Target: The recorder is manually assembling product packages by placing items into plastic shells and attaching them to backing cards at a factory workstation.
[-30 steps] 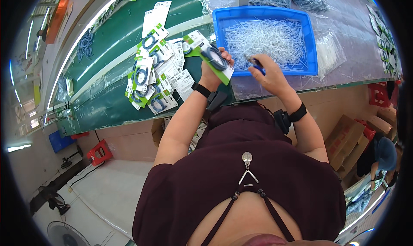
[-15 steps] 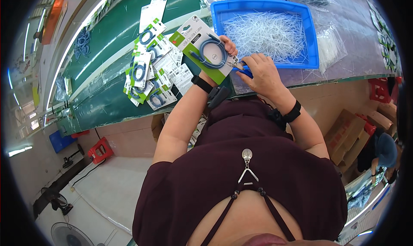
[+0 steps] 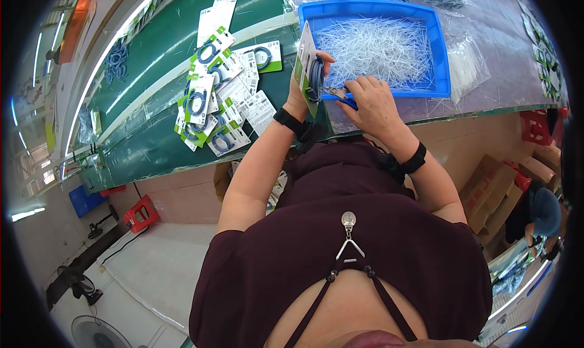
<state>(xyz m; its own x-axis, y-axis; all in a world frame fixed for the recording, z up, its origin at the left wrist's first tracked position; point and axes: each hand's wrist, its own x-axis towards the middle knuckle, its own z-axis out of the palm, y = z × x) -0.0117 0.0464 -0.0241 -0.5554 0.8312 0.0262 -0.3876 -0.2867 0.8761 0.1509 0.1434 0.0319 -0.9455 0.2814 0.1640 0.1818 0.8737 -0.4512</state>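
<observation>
My left hand (image 3: 297, 97) grips a white and green cardboard package (image 3: 305, 43) by its edge. It stands almost edge-on, and a coiled blue-grey cable (image 3: 316, 77) is fastened to its right-hand face. In my right hand (image 3: 376, 108) is a pair of blue-handled nippers (image 3: 348, 101), its metal jaws pointing left, close to the cable coil. Whether the jaws touch anything is too small to tell. Beyond both hands, a blue tray (image 3: 448, 56) holds a heap of thin white plastic ties (image 3: 377, 50).
Several carded cables (image 3: 196, 103) lie in a pile on the green table (image 3: 152, 74) to the left, with one more card (image 3: 272, 63) beside them. Clear plastic bags (image 3: 468, 65) lie right of the tray. Cardboard boxes (image 3: 490, 190) stand below the table at right.
My left hand has turned the package from face-up to nearly edge-on and moved it slightly left. A carded cable behind it now shows. The right hand and nippers have barely moved.
</observation>
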